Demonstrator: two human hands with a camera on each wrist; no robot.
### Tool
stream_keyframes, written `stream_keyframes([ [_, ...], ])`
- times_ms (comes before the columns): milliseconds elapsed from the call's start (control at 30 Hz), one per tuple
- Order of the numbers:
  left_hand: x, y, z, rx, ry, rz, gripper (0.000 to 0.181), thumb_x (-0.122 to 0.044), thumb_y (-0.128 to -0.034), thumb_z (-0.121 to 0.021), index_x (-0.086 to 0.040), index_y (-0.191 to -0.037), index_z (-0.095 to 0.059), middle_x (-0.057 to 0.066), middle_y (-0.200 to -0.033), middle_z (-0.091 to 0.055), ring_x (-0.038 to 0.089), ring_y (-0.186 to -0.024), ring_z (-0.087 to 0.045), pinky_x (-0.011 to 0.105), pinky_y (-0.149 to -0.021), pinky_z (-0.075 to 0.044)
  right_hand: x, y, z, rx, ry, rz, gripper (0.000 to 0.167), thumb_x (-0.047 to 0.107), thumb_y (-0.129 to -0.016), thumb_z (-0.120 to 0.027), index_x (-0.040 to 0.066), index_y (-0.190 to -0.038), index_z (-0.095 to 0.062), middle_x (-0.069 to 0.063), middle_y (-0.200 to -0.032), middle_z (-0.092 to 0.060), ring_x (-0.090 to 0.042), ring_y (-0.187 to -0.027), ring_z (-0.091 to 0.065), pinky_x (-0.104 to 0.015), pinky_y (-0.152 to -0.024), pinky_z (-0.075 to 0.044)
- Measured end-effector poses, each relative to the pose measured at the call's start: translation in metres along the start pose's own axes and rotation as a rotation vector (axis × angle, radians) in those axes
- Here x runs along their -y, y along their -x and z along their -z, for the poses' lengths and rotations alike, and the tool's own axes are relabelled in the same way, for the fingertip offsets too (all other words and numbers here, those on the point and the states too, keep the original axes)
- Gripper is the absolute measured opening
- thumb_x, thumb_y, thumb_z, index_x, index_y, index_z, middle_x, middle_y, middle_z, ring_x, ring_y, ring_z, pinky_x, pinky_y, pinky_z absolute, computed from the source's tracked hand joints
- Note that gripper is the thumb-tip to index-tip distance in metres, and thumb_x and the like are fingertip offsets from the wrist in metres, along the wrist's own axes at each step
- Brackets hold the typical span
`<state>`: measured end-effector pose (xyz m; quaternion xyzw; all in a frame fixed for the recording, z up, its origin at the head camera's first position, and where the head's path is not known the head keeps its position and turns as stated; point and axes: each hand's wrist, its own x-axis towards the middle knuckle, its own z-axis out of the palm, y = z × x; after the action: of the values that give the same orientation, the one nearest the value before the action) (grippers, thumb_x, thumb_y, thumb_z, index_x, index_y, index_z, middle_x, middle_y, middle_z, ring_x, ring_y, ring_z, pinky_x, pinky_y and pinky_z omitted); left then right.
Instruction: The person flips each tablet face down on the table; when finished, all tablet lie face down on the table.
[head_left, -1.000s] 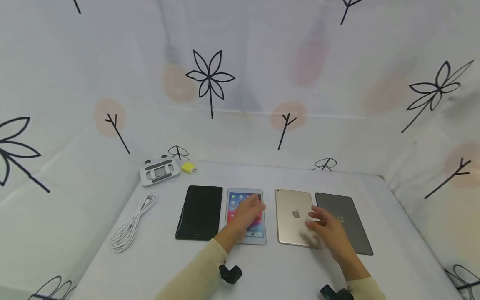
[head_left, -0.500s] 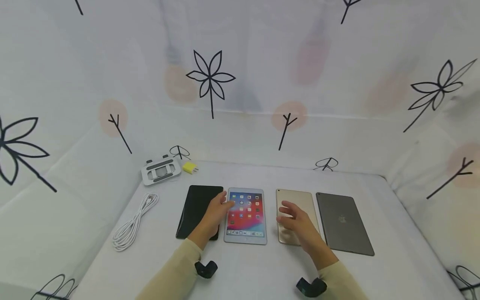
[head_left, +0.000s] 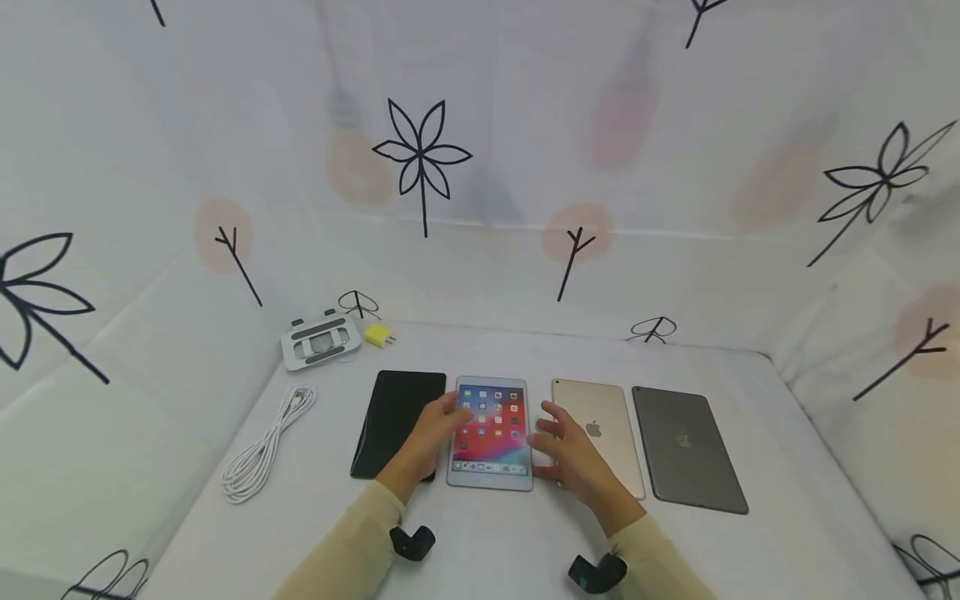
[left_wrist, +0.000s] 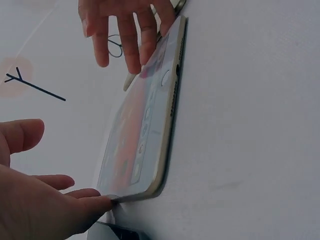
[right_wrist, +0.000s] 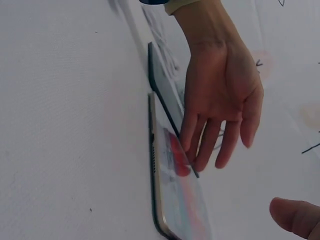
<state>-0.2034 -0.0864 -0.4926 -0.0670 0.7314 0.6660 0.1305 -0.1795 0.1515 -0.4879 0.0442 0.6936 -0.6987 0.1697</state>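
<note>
A white-framed tablet (head_left: 491, 450) with its screen lit lies flat on the table, its round button towards me. My left hand (head_left: 429, 433) is at its left edge, over the right side of a black tablet (head_left: 393, 412); in the left wrist view the left hand (left_wrist: 45, 200) has its fingertips at the lit tablet's edge (left_wrist: 162, 165), thumb raised. To the right, my right hand (head_left: 573, 454) has its fingers spread beside the lit tablet's right edge and partly covers a gold tablet (head_left: 600, 417), which lies back up. Neither hand is curled round anything.
A dark grey tablet (head_left: 690, 450) lies face down at the right. Left of the tablets is a coiled white cable (head_left: 258, 454); behind it stand a grey and white stand (head_left: 321, 342) and a yellow plug adapter (head_left: 378, 335). A patterned cloth (head_left: 480, 275) hangs round the table.
My left hand has moved left off the lit screen to the tablet's left edge. My right hand has moved left from the grey and gold tablets to the lit tablet's right edge.
</note>
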Motion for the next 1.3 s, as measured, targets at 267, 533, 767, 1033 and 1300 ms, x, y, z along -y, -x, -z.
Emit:
stream_keyframes([
  [267,0.001,0.006,-0.018,0.091,0.036,-0.033,0.071,-0.024,-0.0992,-0.064,-0.010,-0.160,-0.031,0.021,-0.164,-0.030,0.042,-0.148,-0.030,0.060,-0.118,-0.030,0.001,-0.002,0.000,0.007,-0.154,-0.002,0.079,0.018,-0.102,-0.059,0.013,-0.164,-0.011,-0.026,-0.161,-0.030,-0.039,-0.130,-0.053,-0.044,-0.096,-0.055],
  [533,-0.007,0.007,-0.027,0.117,0.039,-0.004,0.075,-0.035,-0.0969,-0.068,-0.015,-0.160,-0.034,0.018,-0.161,-0.032,0.039,-0.145,-0.032,0.062,-0.116,-0.033,0.002,-0.004,-0.003,0.150,-0.208,0.092,0.066,0.014,-0.103,-0.056,0.006,-0.160,-0.025,-0.017,-0.162,-0.035,-0.030,-0.133,-0.052,-0.036,-0.102,-0.051],
  [767,-0.013,0.010,-0.026,0.159,-0.027,0.010,0.078,-0.054,-0.0942,-0.065,-0.028,-0.161,-0.033,0.017,-0.163,-0.031,0.043,-0.147,-0.030,0.074,-0.115,-0.022,0.001,-0.004,-0.007,0.371,-0.134,0.166,0.071,0.020,-0.104,-0.056,0.019,-0.164,-0.019,-0.012,-0.169,-0.020,-0.033,-0.136,-0.053,-0.045,-0.104,-0.051],
  [1033,-0.015,0.013,-0.025,0.227,-0.056,-0.072,0.076,-0.063,-0.0986,-0.051,-0.030,-0.162,-0.028,0.013,-0.167,-0.026,0.043,-0.153,-0.022,0.076,-0.113,-0.020,0.002,-0.007,-0.019,0.544,-0.041,0.181,0.075,0.049,-0.103,-0.054,0.046,-0.162,-0.008,-0.010,-0.172,-0.004,-0.051,-0.149,-0.025,-0.058,-0.112,-0.041],
  [1300,-0.019,0.013,-0.017,0.276,0.102,-0.165,0.066,-0.042,-0.1060,-0.044,-0.017,-0.163,-0.023,0.013,-0.168,-0.023,0.040,-0.154,-0.019,0.069,-0.119,-0.015,0.005,-0.003,-0.025,0.484,0.127,0.256,0.086,0.033,-0.098,-0.067,0.031,-0.165,-0.013,-0.002,-0.172,-0.008,-0.037,-0.157,-0.008,-0.064,-0.121,-0.018],
])
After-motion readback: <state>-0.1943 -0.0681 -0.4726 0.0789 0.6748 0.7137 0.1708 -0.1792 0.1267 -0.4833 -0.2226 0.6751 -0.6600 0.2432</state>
